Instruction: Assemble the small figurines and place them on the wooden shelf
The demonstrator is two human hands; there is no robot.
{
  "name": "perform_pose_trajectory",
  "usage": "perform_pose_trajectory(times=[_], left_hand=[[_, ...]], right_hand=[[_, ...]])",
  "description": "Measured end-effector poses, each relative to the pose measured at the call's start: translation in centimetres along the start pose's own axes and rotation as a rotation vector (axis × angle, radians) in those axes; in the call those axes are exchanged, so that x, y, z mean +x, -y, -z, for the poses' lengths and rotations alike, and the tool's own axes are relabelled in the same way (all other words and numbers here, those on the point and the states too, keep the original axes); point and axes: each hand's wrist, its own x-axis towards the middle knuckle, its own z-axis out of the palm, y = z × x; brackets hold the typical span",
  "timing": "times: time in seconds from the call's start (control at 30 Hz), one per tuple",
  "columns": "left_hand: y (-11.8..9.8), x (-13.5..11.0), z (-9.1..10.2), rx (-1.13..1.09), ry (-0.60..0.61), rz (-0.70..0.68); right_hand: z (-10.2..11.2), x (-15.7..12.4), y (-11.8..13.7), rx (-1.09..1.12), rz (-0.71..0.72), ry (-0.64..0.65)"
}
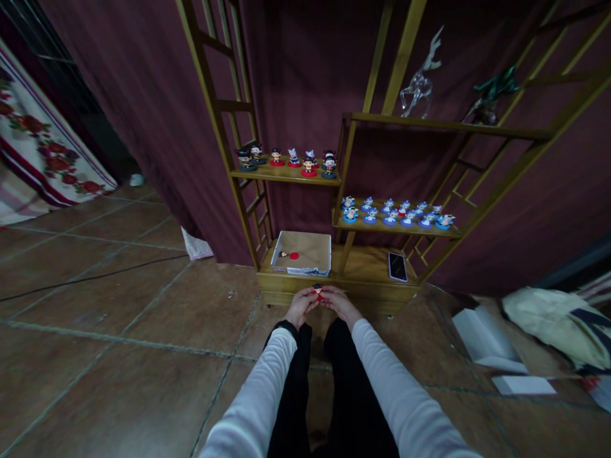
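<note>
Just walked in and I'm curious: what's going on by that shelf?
A person holds a small red-based figurine between left hand and right hand, before a wooden shelf unit. Another figurine lies in the cardboard box; a phone lies right of it. More figurines stand on the boards above.

dim interior, light low. dark maroon wall [157, 127] behind; brown tiled floor [119, 305] with pale grout lines; stepped bamboo shelf unit [286, 175] standing against the wall, its low base board [367, 264] resting on the floor; floral cloth [42, 152] hanging at far left.
</note>
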Motion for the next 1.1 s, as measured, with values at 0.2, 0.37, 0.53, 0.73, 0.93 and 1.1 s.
perform_pose_trajectory(times=[0.2,0.37,0.53,0.73,0.93,1.1], left_hand=[[0.28,0.26,0.19,0.017,-0.012,-0.028],[0.56,0.66,0.35,0.031,-0.019,-0.042],[0.50,0.66,0.36,0.039,-0.012,-0.027],[0.29,0.34,0.11,0.050,-0.041,-0.033],[-0.04,-0.07,-0.22,0.086,-0.048,-0.042],[0.04,0.06,-0.21,0.093,-0.048,-0.041]], right_hand=[[0.05,0.22,-0.15,-0.025,0.005,0.026],[-0.15,0.14,-0.06,-0.031,0.008,0.017],[-0.21,0.04,-0.04,-0.038,0.008,0.011],[-0.21,-0.08,0.01,-0.025,0.004,0.023],[-0.50,-0.30,0.26,-0.045,0.011,0.002],[-0.65,-0.46,0.41,-0.053,0.014,-0.004]])
